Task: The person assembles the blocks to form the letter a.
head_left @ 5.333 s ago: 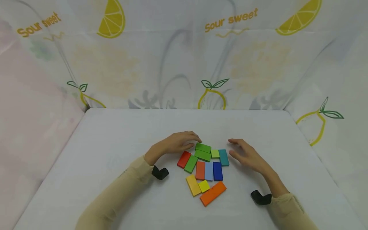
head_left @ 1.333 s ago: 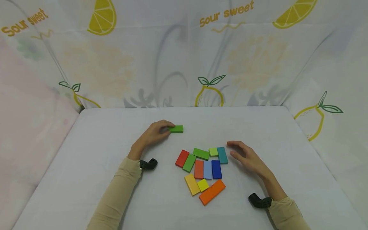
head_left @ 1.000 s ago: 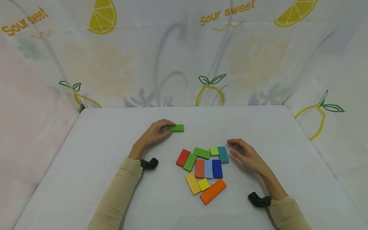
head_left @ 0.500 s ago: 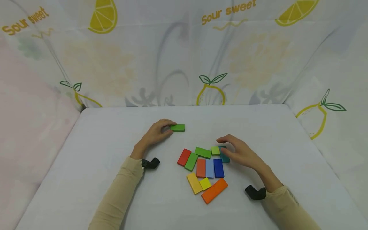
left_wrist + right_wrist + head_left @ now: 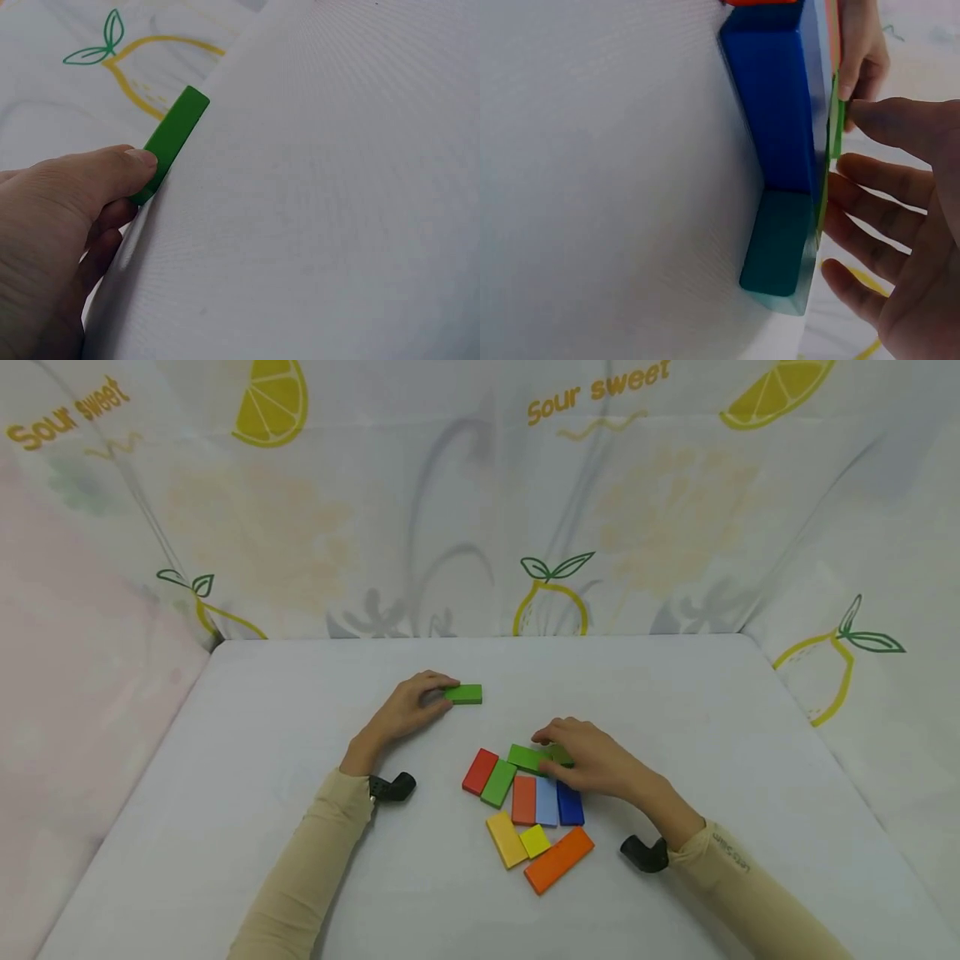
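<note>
Two hands [image 5: 405,706] [image 5: 596,758], green block [image 5: 467,694], "Sour sweet" [image 5: 597,392] twice

Stretches out as a flat white tabletop [image 5: 697,710], carrying closely grouped rectangular blocks [image 5: 546,802] in red, green, orange, yellow, blue and teal.

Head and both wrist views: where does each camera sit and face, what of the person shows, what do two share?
Head: worn there, facing forward and down at the white table; left hand, right hand, beige sleeves show.
Left wrist: worn there, facing a green rectangular block; left hand shows.
Right wrist: worn there, facing a dark blue rectangular block, a teal one; right hand shows, left beyond.
Head and left wrist share that green block.
</note>
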### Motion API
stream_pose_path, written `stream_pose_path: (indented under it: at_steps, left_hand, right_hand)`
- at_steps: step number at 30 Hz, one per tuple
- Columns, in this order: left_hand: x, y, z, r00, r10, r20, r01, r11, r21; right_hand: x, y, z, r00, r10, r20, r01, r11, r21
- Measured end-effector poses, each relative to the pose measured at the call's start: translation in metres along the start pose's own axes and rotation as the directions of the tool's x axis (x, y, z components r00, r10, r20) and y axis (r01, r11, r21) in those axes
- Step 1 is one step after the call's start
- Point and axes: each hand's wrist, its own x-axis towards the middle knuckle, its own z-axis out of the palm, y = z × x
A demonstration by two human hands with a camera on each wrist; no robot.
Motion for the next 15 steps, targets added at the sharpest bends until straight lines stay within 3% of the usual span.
stream_pose_path:
  at_steps: [15]
  left_hand:
    - [-0.0004,0.0035,-0.0002,1.0,-0.016,0.0,0.016,1.0,-0.012]
  right_hand:
    - [0.0099,-0.0085,0.004,1.0,-0.004,0.03,0.006,0.998,-0.07]
